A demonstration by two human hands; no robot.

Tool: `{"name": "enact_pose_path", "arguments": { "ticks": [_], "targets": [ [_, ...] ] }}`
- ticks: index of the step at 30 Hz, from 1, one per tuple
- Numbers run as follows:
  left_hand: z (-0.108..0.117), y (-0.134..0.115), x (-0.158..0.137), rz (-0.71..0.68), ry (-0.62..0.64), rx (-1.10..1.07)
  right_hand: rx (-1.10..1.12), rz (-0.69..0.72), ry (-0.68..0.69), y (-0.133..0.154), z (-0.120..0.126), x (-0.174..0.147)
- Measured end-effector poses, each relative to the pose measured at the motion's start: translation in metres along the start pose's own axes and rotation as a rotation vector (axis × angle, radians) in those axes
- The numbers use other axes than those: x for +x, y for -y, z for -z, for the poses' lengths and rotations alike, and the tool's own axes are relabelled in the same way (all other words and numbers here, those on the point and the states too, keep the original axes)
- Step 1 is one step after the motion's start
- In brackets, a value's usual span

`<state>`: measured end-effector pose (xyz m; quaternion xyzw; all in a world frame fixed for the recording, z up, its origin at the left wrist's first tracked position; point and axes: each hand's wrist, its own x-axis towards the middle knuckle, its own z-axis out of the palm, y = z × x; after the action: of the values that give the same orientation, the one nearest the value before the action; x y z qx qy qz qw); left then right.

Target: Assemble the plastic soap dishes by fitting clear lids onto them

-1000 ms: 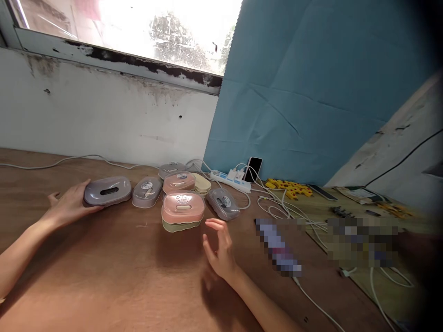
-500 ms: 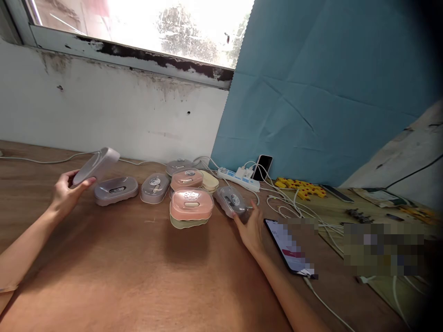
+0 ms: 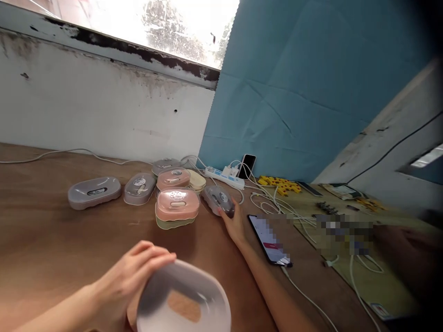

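Observation:
My left hand (image 3: 129,272) has moved close in the foreground, fingers closed on the rim of a grey oval plastic soap dish (image 3: 214,295). That dish is tilted, and the tabletop shows through its oval opening. My right hand (image 3: 232,223) grips the near right side of a darker grey soap dish (image 3: 216,198) that rests on the table. Between my hands stand a pink soap dish (image 3: 177,203) on a green one (image 3: 175,223), and another pink one (image 3: 173,177) behind. Two grey soap dishes, one further left (image 3: 93,193) and one nearer the middle (image 3: 139,188), lie to the left.
A phone (image 3: 270,240) lies right of my forearm. Behind it are a white power strip (image 3: 224,176), tangled cables (image 3: 273,203) and yellow plastic parts (image 3: 280,184). Another person's blurred hand (image 3: 398,244) is at the far right. A wall with a window (image 3: 180,32) bounds the back.
My left hand has brought the grey soap dish from the far left toward me, down and to the right. My right hand stays on the dark grey dish. Another person's hand has appeared at right.

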<state>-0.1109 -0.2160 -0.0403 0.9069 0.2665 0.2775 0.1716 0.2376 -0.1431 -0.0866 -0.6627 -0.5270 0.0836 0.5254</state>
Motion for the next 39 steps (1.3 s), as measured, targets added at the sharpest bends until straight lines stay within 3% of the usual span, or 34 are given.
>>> {"name": "enact_pose_path", "arguments": {
  "ticks": [3, 7, 11, 14, 18, 20, 22, 28, 39],
  "targets": [
    [-0.033, -0.014, 0.002, -0.184, 0.103, -0.127, 0.056, -0.058, -0.048, 0.0, 0.003, 0.0],
    [-0.041, -0.007, 0.008, -0.02, 0.111, -0.101, 0.156, -0.087, -0.105, 0.006, 0.005, -0.001],
    [-0.033, -0.002, 0.017, 0.134, 0.035, -0.138, 0.235, 0.008, -0.119, 0.024, 0.012, -0.012],
    [-0.022, 0.0, 0.021, 0.2, -0.046, -0.201, 0.359, 0.212, 0.062, 0.046, 0.017, -0.029],
    [-0.008, 0.004, 0.02, 0.243, -0.136, -0.255, 0.482, 0.572, 0.518, 0.075, 0.017, -0.05],
    [-0.003, 0.006, 0.016, 0.266, -0.167, -0.295, 0.437, 0.648, 0.688, 0.084, 0.016, -0.057],
    [0.0, 0.008, 0.013, 0.287, -0.18, -0.327, 0.402, 0.638, 0.789, 0.089, 0.014, -0.062],
    [0.003, 0.008, 0.01, 0.29, -0.187, -0.311, 0.411, 0.567, 0.874, 0.09, 0.01, -0.069],
    [0.004, 0.007, 0.012, 0.273, -0.153, -0.349, 0.422, 0.521, 0.895, 0.092, 0.009, -0.071]
  ]
}}
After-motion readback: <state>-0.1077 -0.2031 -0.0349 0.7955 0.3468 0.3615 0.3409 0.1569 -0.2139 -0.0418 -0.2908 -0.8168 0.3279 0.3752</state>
